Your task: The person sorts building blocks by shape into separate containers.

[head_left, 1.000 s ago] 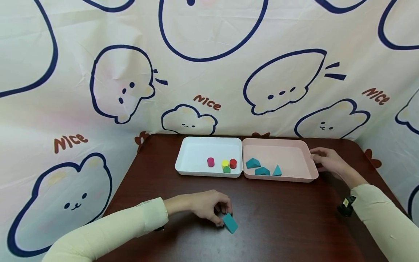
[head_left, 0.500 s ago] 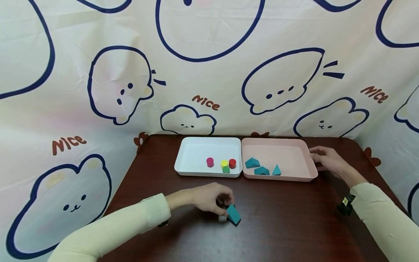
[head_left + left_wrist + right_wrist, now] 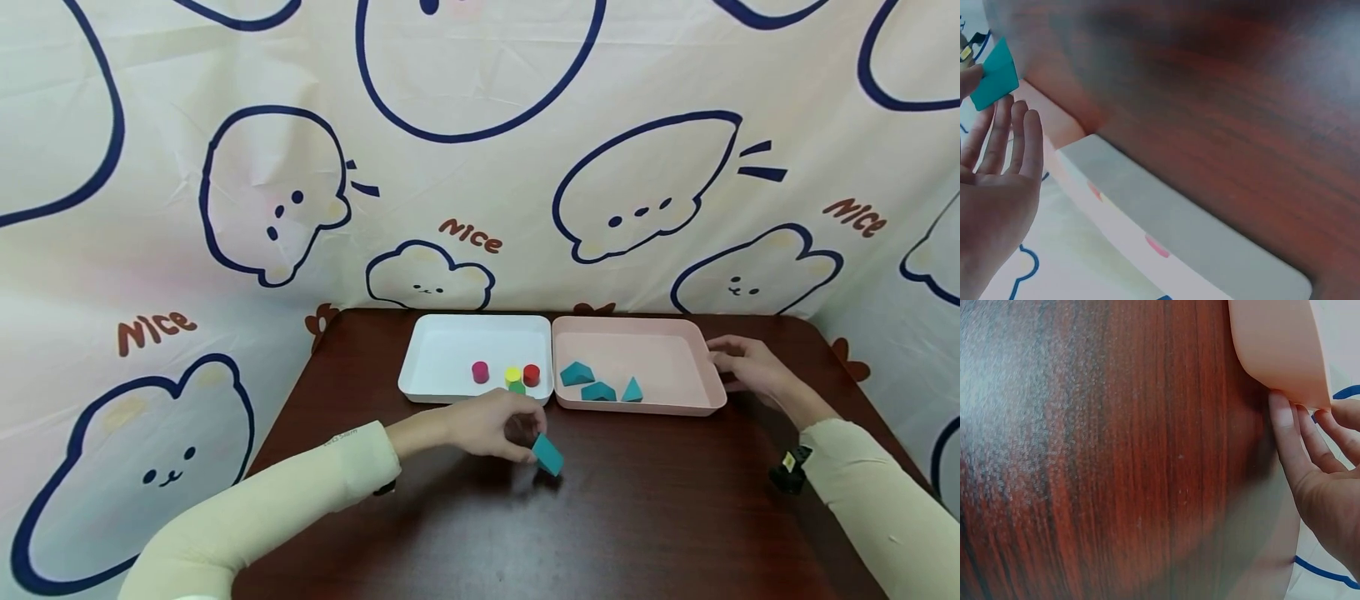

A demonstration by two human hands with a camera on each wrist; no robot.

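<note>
A teal wedge-shaped block (image 3: 547, 455) is pinched between thumb and fingers of my left hand (image 3: 491, 423), held low over the table in front of the trays. In the left wrist view the same block shows at the fingertips, its other fingers extended. My right hand (image 3: 757, 372) holds the right end of the pink tray (image 3: 686, 408); in the right wrist view the thumb (image 3: 1282, 415) presses its outer wall and the other fingertips meet it by the rim. Inside this tray lie several teal blocks, among them a small triangular one (image 3: 632, 390).
Left of the pink tray, side against side, stands a white tray (image 3: 427, 396). It holds a magenta cylinder (image 3: 480, 372), a yellow one (image 3: 513, 374), a red one (image 3: 531, 375) and a partly hidden green piece (image 3: 517, 387). A printed cloth (image 3: 525, 208) hangs behind the dark wooden table (image 3: 637, 517).
My left hand has carried the teal block forward and slightly right, toward the trays, and now overlaps the white tray's front edge in the head view. My right hand stays at the pink tray.
</note>
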